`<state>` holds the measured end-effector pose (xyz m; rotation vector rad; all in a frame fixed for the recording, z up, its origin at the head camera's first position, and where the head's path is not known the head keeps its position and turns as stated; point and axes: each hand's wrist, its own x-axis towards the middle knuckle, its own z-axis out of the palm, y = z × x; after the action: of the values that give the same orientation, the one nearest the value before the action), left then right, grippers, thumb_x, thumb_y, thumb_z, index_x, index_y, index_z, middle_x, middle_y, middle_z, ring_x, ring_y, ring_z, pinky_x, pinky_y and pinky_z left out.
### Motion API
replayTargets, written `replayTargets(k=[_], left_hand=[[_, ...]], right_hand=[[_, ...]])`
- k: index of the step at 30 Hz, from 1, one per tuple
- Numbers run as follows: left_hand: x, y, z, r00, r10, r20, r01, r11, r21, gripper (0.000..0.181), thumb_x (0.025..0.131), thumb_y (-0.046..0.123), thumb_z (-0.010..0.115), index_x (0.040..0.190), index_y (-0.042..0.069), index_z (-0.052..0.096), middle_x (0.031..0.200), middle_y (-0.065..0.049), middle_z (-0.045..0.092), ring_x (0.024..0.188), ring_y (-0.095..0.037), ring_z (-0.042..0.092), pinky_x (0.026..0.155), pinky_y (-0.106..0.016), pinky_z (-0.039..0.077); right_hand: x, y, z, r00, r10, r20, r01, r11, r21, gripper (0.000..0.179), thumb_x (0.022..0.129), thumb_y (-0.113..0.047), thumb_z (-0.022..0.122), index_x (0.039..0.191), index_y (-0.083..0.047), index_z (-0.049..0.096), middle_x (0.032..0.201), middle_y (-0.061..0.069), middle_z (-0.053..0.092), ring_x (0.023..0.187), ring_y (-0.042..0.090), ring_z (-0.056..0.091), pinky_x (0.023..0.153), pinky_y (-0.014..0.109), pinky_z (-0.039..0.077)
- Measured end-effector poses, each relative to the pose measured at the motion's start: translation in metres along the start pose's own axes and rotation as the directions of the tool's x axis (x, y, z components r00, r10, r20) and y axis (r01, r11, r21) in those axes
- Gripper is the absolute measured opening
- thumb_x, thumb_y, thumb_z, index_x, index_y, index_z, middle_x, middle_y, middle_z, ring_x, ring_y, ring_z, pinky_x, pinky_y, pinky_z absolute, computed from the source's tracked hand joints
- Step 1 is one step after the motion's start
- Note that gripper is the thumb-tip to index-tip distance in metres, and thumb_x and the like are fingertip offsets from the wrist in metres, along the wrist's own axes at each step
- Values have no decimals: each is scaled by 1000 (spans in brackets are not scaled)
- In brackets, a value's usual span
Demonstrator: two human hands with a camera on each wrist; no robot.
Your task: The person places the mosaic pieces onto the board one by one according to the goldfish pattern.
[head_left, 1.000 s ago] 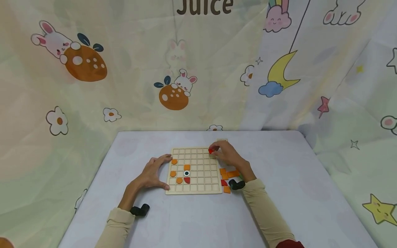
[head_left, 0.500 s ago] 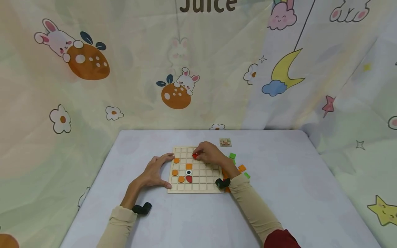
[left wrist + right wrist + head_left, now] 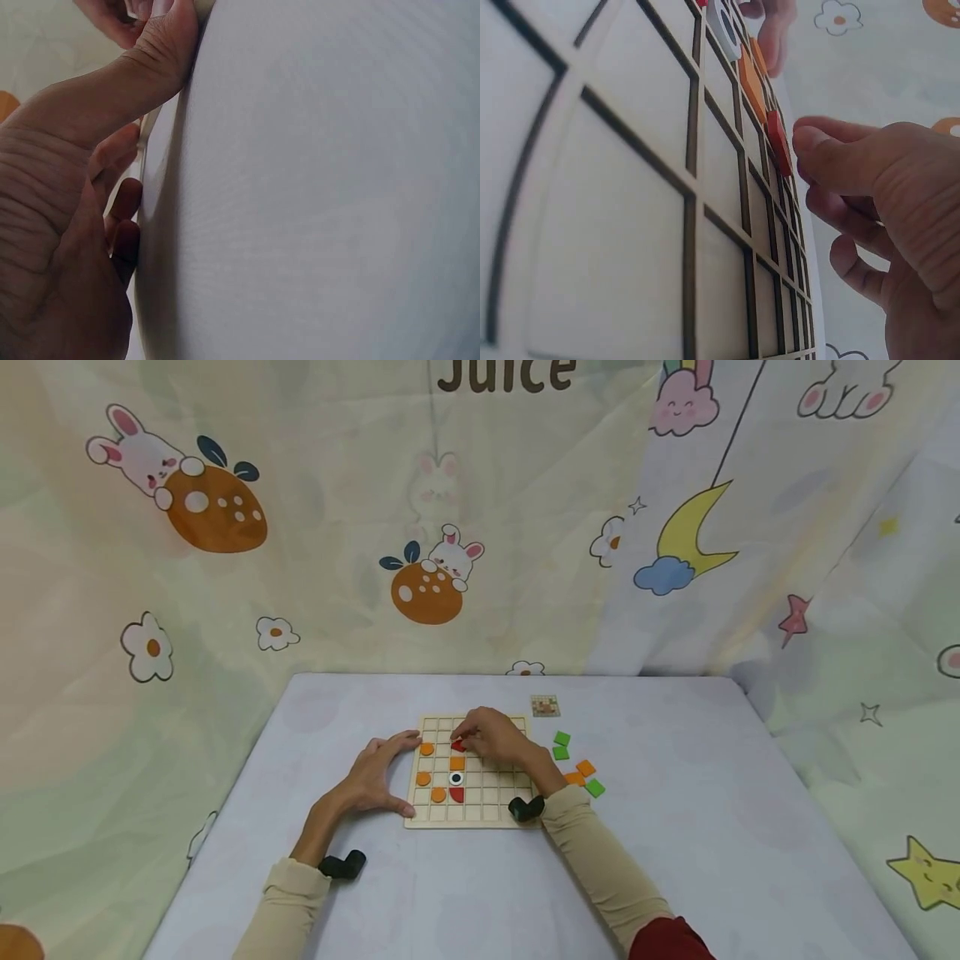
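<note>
A wooden grid board [image 3: 495, 814] lies on the table. My left hand [image 3: 369, 778] spans its left side, thumb at the near corner and fingers at the far part of the edge. Over the upper middle, my right hand [image 3: 491, 737] pinches a red piece [image 3: 458, 746] at its fingertips. In the right wrist view the red piece [image 3: 778, 142] sits low against the grid beside the thumb tip. Below it are an orange square [image 3: 457, 763], a white disc with a black centre [image 3: 456, 778] and a red quarter-circle [image 3: 457, 794]. Several orange discs [image 3: 423, 778] lie further left.
Green squares [image 3: 561, 752] and orange pieces [image 3: 586, 767] lie loose right of the board, partly near my right forearm. A small patterned card [image 3: 545, 706] lies beyond the board. A printed cloth hangs behind the table [image 3: 660, 710].
My right hand has carried the red piece left from the board's far right corner, then down to the cell above the orange square. The left hand keeps its place on the edge.
</note>
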<state>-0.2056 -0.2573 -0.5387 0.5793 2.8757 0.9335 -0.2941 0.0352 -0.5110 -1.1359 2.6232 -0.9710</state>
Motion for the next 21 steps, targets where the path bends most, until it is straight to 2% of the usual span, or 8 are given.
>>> replayTargets(k=[3,7,14,21], left_hand=[[-1,0,-1,1000,1,-2,-1,1000,-2,126,53,53,108,161,16,53,176,-3,42,132,-28,48,112,-59,39],[-2,-2,0,1000,-1,0,1,1000,0,126,55,54,108,162,16,53,177,-3,41,133,-29,47,112,-59,40],[0,-3,1,1000,-8,-2,8,1000,2,127,55,55,108,162,17,52,177,-2,40,132,-27,47,112,-57,40],[-2,-3,1,1000,-24,8,24,1000,0,126,56,56,107,162,18,52,177,0,40,130,-25,46,111,-56,41]], right_hand=[[-1,-2,2,1000,5,-14,-6,1000,-13,18,101,-10,78,117,-10,86,107,1,80,98,15,66,91,35,54],[-4,-5,3,1000,21,5,-21,1000,-22,19,100,-17,81,117,-12,86,109,0,79,101,15,65,93,36,54],[-4,-7,4,1000,-2,16,3,999,-39,19,100,-13,80,119,-11,85,113,2,79,110,20,67,103,42,53],[-4,-9,3,999,-28,23,28,999,-42,17,101,-11,78,116,-12,86,112,1,80,110,20,68,104,43,54]])
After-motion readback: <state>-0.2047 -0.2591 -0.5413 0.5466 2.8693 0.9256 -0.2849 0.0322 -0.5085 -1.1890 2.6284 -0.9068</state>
